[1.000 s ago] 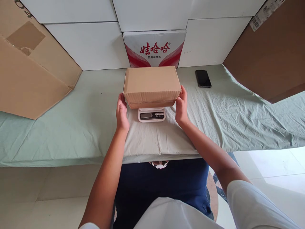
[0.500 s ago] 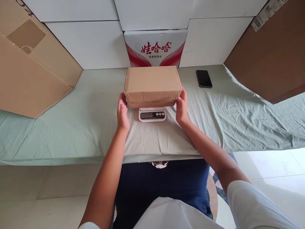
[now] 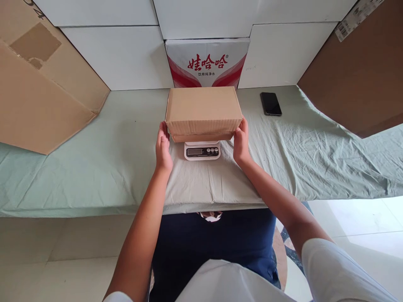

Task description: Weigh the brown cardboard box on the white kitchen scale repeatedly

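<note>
left grip (image 3: 163, 147), right grip (image 3: 241, 141) flat against cardboard box (image 3: 203, 110) | box on scale (image 3: 202, 151)

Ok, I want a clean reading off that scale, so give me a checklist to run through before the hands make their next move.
1. Cardboard box sits over the scale: ok.
2. Scale display unobstructed: ok, it shows in front of the box.
3. Digits readable: cannot tell, too small.
4. Left hand off the box: cannot tell, its fingertips lie right at the box's lower corner.
5. Right hand off the box: not ok, its fingers touch the side.
6. Phone away from the scale: ok, it lies apart on the green cloth.
</note>
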`<state>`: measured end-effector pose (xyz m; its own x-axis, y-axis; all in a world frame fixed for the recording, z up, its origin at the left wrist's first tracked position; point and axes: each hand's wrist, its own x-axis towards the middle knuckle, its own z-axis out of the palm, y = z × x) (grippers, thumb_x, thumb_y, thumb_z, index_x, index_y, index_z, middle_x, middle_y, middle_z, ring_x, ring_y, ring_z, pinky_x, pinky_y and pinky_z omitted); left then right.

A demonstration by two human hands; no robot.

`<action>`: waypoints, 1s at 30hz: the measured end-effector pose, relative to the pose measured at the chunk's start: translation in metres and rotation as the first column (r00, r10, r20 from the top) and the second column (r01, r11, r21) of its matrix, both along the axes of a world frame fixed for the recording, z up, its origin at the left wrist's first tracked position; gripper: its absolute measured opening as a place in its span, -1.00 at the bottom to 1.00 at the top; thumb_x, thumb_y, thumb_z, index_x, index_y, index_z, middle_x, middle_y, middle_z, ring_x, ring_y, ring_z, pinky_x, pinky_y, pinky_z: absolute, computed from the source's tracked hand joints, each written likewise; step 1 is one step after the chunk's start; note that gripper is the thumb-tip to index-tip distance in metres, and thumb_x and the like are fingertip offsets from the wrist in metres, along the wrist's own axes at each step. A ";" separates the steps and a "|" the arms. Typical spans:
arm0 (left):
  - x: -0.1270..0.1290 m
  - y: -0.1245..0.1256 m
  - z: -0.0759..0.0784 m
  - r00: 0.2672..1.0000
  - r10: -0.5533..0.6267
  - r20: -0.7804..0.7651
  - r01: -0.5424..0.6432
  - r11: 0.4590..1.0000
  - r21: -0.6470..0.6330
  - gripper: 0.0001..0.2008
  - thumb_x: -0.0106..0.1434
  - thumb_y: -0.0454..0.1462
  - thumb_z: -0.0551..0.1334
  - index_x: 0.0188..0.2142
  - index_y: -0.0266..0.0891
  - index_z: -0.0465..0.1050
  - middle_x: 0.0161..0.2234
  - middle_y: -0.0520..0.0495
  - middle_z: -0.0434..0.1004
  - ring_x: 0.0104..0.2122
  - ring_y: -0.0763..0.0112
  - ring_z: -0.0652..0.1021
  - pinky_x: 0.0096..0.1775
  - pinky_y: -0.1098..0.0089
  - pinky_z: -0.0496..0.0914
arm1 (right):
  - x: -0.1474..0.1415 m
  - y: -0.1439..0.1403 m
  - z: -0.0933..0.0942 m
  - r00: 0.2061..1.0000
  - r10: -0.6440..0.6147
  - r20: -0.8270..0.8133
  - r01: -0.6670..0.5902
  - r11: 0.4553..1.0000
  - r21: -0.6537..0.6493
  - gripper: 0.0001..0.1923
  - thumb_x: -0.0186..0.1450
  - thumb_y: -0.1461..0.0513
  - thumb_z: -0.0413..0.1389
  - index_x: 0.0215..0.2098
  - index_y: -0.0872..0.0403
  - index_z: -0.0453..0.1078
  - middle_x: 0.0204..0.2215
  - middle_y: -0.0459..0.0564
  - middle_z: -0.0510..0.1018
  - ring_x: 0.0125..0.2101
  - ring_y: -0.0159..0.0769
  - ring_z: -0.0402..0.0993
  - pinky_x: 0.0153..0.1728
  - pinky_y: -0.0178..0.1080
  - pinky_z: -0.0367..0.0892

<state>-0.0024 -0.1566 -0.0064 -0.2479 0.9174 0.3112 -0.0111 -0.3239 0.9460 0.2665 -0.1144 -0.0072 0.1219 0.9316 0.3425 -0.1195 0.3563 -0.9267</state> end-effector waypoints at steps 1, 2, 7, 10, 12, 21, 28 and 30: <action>0.000 0.000 0.000 1.000 -0.003 -0.003 0.003 1.000 0.001 -0.13 0.32 0.35 0.05 0.46 0.02 0.20 0.56 -0.10 0.05 0.54 0.15 0.13 0.50 0.17 0.10 | 0.000 0.000 0.000 1.000 -0.001 -0.002 0.001 1.000 0.000 -0.30 0.26 -0.26 0.08 0.29 -0.26 0.21 0.39 -0.06 0.31 0.44 0.02 0.16 0.49 0.28 0.10; 0.001 0.000 0.000 1.000 -0.004 -0.005 0.004 1.000 0.001 -0.13 0.32 0.35 0.05 0.46 0.00 0.20 0.56 -0.11 0.06 0.54 0.14 0.13 0.50 0.17 0.10 | 0.000 0.001 -0.001 1.000 0.000 -0.003 0.000 1.000 0.001 -0.29 0.26 -0.26 0.08 0.29 -0.25 0.21 0.39 -0.06 0.31 0.44 0.02 0.16 0.49 0.28 0.09; 0.002 -0.001 0.000 1.000 0.018 0.006 -0.018 1.000 -0.014 -0.12 0.32 0.35 0.05 0.47 0.00 0.19 0.55 -0.12 0.07 0.53 0.14 0.16 0.49 0.17 0.12 | 0.002 0.003 -0.005 1.000 0.009 0.008 -0.009 1.000 0.001 -0.33 0.29 -0.23 0.06 0.30 -0.26 0.20 0.39 -0.07 0.31 0.43 0.01 0.18 0.48 0.27 0.10; 0.002 0.000 0.000 0.999 0.023 0.023 -0.023 1.000 -0.018 -0.12 0.31 0.35 0.08 0.46 0.02 0.20 0.55 -0.11 0.06 0.53 0.15 0.16 0.49 0.17 0.12 | 0.001 0.003 -0.005 1.000 0.012 -0.008 -0.012 1.000 -0.006 -0.33 0.28 -0.22 0.08 0.28 -0.25 0.22 0.37 -0.06 0.33 0.42 0.01 0.20 0.48 0.27 0.12; 0.002 0.000 0.000 0.999 0.023 0.036 -0.022 1.000 -0.016 -0.10 0.28 0.36 0.10 0.45 0.00 0.21 0.55 -0.12 0.06 0.53 0.14 0.15 0.49 0.17 0.12 | 0.001 0.002 -0.004 1.000 0.013 -0.027 -0.013 1.000 -0.005 -0.33 0.27 -0.22 0.09 0.27 -0.22 0.23 0.37 -0.05 0.33 0.42 0.02 0.20 0.49 0.27 0.10; 0.004 -0.001 0.002 1.000 0.005 0.015 -0.005 1.000 -0.016 -0.10 0.27 0.39 0.06 0.43 0.01 0.26 0.54 -0.12 0.10 0.52 0.13 0.17 0.49 0.16 0.13 | -0.001 0.001 -0.004 1.000 0.019 -0.019 -0.019 1.000 -0.010 -0.35 0.26 -0.23 0.09 0.24 -0.24 0.24 0.37 -0.07 0.33 0.40 0.02 0.22 0.46 0.27 0.15; 0.005 -0.002 0.002 1.000 0.006 0.007 -0.006 1.000 -0.018 -0.10 0.28 0.41 -0.01 0.43 0.06 0.25 0.52 -0.10 0.16 0.52 0.13 0.18 0.49 0.13 0.11 | -0.001 -0.001 -0.002 1.000 0.028 0.004 -0.028 1.000 -0.001 -0.36 0.27 -0.22 0.06 0.25 -0.23 0.24 0.37 -0.05 0.35 0.41 0.04 0.22 0.46 0.28 0.16; 0.005 -0.002 0.002 1.000 0.012 0.015 -0.011 1.000 -0.024 -0.10 0.28 0.41 -0.01 0.43 0.05 0.26 0.53 -0.10 0.15 0.52 0.14 0.18 0.49 0.13 0.11 | -0.002 -0.001 -0.002 1.000 0.027 -0.001 -0.027 1.000 -0.009 -0.36 0.26 -0.21 0.08 0.23 -0.23 0.26 0.37 -0.05 0.36 0.41 0.05 0.22 0.46 0.28 0.14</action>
